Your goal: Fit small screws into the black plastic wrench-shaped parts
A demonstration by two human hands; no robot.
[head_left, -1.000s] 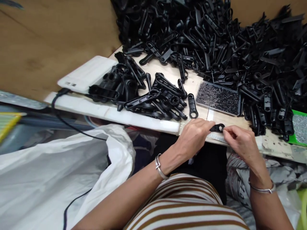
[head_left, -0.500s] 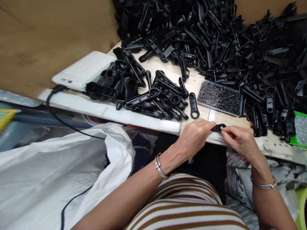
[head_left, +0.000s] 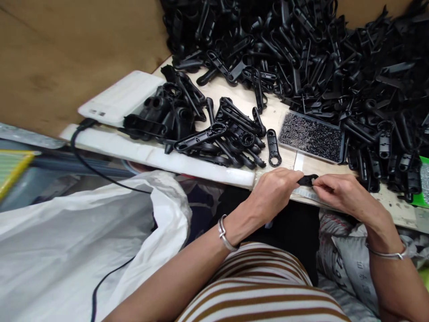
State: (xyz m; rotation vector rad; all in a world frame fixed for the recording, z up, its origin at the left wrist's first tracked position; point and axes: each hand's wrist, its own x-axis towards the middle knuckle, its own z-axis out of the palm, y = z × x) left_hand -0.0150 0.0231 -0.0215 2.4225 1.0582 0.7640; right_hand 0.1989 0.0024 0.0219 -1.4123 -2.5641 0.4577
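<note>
Between my two hands, at the front edge of the table, is a small black plastic part [head_left: 307,180] with a rounded ring end. My left hand [head_left: 275,190] is closed on its left end. At its right end my right hand [head_left: 340,190] pinches with thumb and index finger; whether a small piece sits in that pinch I cannot make out. A similar flat black part with a ring end [head_left: 274,148] lies just beyond my left hand. Behind my hands stands a clear tray of tiny black pieces [head_left: 310,136].
A huge heap of black plastic parts [head_left: 301,53] covers the back and right. A smaller pile [head_left: 221,138] lies left of centre, near a white flat box [head_left: 117,100] with a black cable [head_left: 90,154]. A green tray [head_left: 421,199] sits far right; a white sack [head_left: 83,250] hangs lower left.
My right wrist and forearm have swung outward to the right, while its fingertips stay at the part's ring end. The left hand keeps its hold. The whole view has shifted slightly.
</note>
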